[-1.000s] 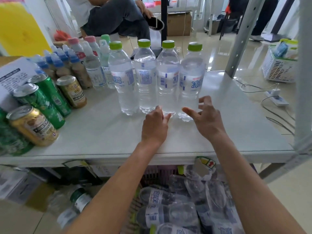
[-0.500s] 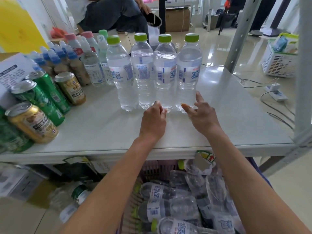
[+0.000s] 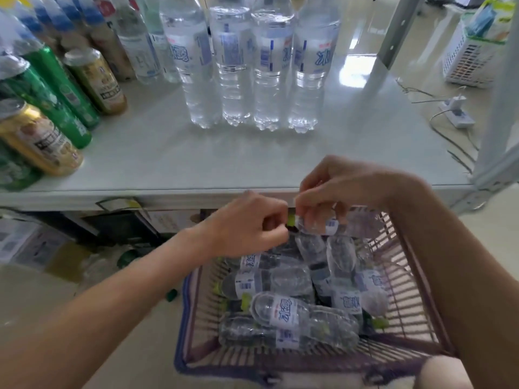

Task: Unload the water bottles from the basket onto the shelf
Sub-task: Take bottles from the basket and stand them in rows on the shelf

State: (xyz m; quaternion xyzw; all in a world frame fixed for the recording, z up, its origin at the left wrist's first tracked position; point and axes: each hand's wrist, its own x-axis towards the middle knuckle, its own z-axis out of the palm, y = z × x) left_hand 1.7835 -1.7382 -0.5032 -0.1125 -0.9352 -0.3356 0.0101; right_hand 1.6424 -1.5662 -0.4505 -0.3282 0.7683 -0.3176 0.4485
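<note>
Four clear water bottles [image 3: 271, 66] stand in a row at the back of the grey shelf [image 3: 196, 161]. Below its front edge sits a purple slatted basket [image 3: 410, 256] holding several more bottles [image 3: 269, 282], all lying on their sides. My right hand [image 3: 337, 186] reaches over the basket's far end, fingers curled round the topmost lying bottle [image 3: 331, 224]. My left hand [image 3: 252, 223] is curled right beside that bottle's green cap [image 3: 290, 220]. Whether it grips the cap end is unclear.
Gold and green cans [image 3: 36, 136] crowd the shelf's left side, with smaller drink bottles [image 3: 134, 40] behind them. Metal shelf posts [image 3: 500, 108] rise at the right. On the floor beyond are a white basket [image 3: 471, 57] and a power strip [image 3: 457, 113].
Both hands left the row of bottles on the shelf and came down to the basket. My right hand took hold of a lying bottle. The view tilted downward.
</note>
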